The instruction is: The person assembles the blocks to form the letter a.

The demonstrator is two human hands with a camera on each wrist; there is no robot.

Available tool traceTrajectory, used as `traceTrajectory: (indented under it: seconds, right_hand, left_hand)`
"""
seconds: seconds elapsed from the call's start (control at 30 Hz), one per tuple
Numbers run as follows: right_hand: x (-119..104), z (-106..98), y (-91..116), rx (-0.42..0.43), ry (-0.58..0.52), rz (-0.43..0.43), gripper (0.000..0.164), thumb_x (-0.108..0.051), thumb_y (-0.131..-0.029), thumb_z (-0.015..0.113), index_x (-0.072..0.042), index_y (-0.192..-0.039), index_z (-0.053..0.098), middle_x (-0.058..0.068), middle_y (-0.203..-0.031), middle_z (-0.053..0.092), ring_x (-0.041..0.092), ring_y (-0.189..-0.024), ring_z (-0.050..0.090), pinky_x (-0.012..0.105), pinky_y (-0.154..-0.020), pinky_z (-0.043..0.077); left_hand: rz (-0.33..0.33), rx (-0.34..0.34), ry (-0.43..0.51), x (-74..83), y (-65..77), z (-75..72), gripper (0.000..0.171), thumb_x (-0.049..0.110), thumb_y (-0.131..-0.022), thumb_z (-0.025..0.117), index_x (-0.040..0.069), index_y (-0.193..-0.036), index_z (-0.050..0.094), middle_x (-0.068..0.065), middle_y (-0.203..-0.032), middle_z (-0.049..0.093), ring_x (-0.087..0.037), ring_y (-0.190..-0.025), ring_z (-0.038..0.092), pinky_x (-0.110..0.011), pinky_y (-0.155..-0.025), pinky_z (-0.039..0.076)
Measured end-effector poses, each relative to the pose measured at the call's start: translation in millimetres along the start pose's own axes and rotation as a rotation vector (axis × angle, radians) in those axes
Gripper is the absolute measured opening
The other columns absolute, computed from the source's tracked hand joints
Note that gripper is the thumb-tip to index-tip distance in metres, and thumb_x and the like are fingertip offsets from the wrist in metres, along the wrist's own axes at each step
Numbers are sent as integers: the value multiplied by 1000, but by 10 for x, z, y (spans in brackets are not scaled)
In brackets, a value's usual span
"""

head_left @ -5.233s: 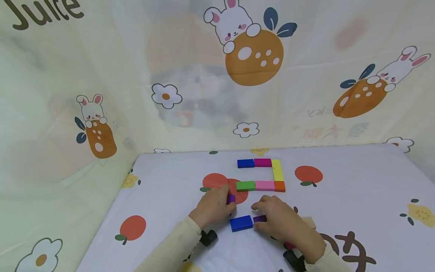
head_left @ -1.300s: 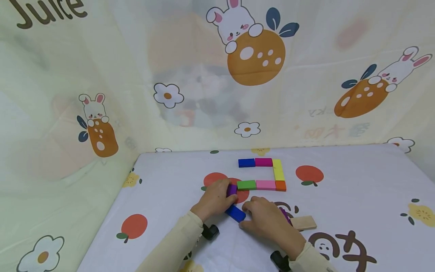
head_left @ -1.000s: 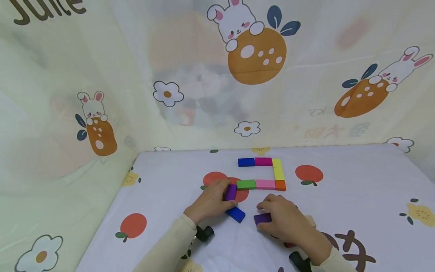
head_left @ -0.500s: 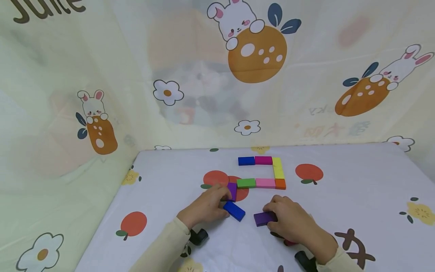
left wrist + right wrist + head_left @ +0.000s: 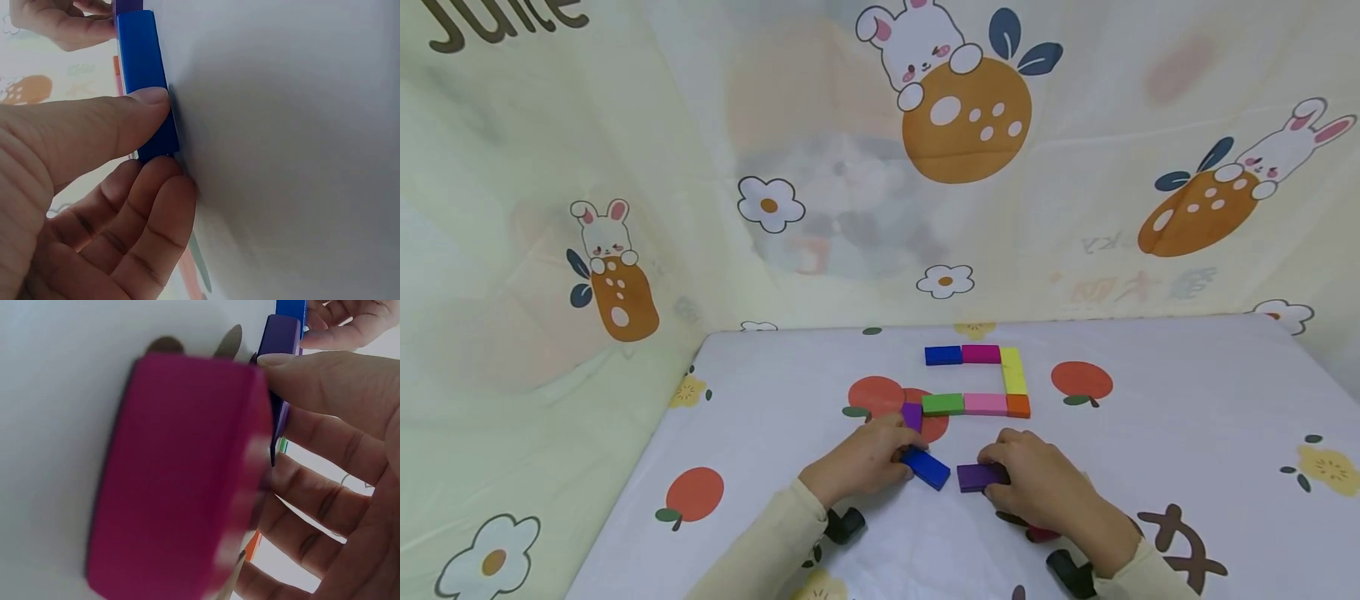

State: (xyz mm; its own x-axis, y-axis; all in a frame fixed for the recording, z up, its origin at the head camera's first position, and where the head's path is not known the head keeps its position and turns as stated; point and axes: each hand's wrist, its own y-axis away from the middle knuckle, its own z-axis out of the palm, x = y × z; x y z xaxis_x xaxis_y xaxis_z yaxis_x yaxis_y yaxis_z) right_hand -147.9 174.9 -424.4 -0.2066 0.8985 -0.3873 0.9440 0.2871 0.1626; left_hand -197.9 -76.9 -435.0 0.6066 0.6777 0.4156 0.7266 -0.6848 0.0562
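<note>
My left hand [image 5: 865,460] pinches a blue block [image 5: 927,468] between thumb and fingers; the left wrist view shows the thumb lying across the blue block [image 5: 147,75]. Facing it, my right hand [image 5: 1041,479] grips a dark purple block [image 5: 980,477] by its right end. A small gap parts the two blocks in the head view. Just beyond my left fingers, another purple block [image 5: 912,415] lies at the left end of a green block [image 5: 943,405], its near part hidden by the hand.
From the green block the row runs on through pink [image 5: 985,405], orange [image 5: 1018,406], yellow [image 5: 1012,371], magenta [image 5: 981,354] and blue [image 5: 943,356] blocks, open on the left. A loose magenta block [image 5: 175,475] lies below my right wrist.
The left hand brought one purple block up to the green block's end, let go and took hold of the blue block. The right hand now holds the dark purple block, brought close to the blue.
</note>
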Motion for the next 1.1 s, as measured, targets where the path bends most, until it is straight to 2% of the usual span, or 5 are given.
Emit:
traceTrajectory:
  seconds: [0.57, 1.1]
  right_hand:
    - [8, 6, 26, -3, -5, 22, 33, -26, -80, 90, -15, -109, 80, -2, -93, 62, 16, -87, 56, 39, -79, 57]
    - [4, 9, 41, 8, -9, 16, 32, -27, -81, 89, -16, -110, 80, -2, -93, 62, 16, -88, 56, 39, -78, 56]
  left_hand:
    - [-7, -7, 24, 72, -43, -7, 31, 16, -93, 81, 15, -124, 75, 5, -90, 52, -6, -85, 49, -17, -70, 43]
    - [13, 0, 2, 68, -40, -8, 30, 16, -93, 81, 14, -123, 76, 4, -89, 52, -6, -84, 48, -17, -70, 42]
